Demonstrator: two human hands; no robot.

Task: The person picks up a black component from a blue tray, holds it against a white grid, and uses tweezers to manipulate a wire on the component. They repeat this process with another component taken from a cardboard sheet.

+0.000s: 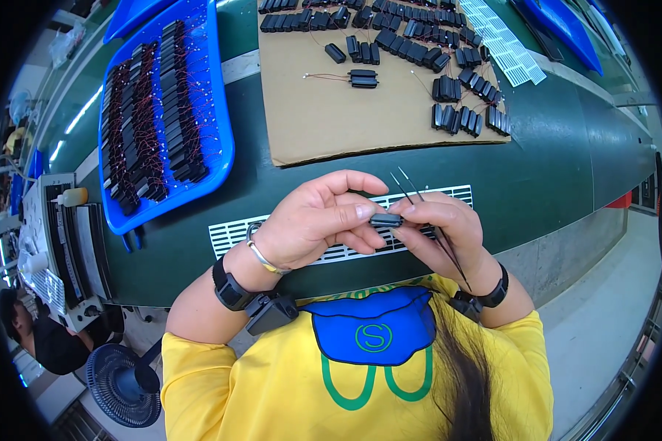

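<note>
Leftmost, a blue tray (221, 110) of wired parts overhangs the bench (566, 147) edge; a knock could tip it. Centrally, the left hand (312, 220) pinches a small black part (386, 219) above the white grid (232, 235), the right hand (445, 228) closing on it and on tweezers (408, 184). A slack pinch could drop it; the tips could prick fingers.

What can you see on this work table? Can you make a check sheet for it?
Surface: dark green bench with a brown cardboard sheet.
Job's things: small black part pinched between left hand and right hand; right hand also holds tweezers.
Clutter: blue tray of wired black parts; loose black parts on the cardboard; white slotted strip.
Hands: both closed on the part.
Cables: thin red wires.
Surroundings: fan, another person lower left.
</note>
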